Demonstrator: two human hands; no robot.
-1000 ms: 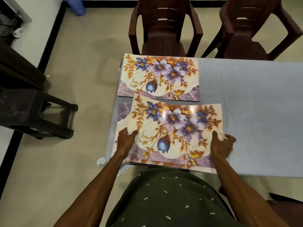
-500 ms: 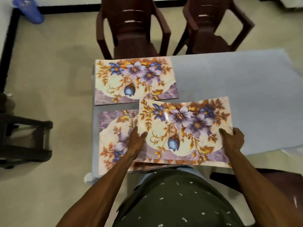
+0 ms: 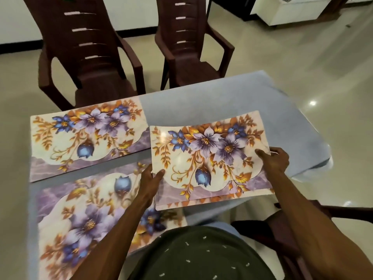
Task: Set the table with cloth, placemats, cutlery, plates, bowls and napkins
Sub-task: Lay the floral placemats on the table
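Floral placemat stack (image 3: 210, 158) | between left hand (image 3: 150, 181) | right hand (image 3: 275, 160)

We see a glossy cream tiled floor (image 3: 302, 57) with a bright spot of light (image 3: 313, 103) reflected at the right. Two dark brown moulded plastic armchairs stand side by side at the far edge of the table: the left chair (image 3: 86, 57) and the right chair (image 3: 187, 47), each with slotted backs. A black skirting band (image 3: 137, 32) runs along the white wall (image 3: 12, 27). A white cabinet (image 3: 292, 11) sits at the upper right
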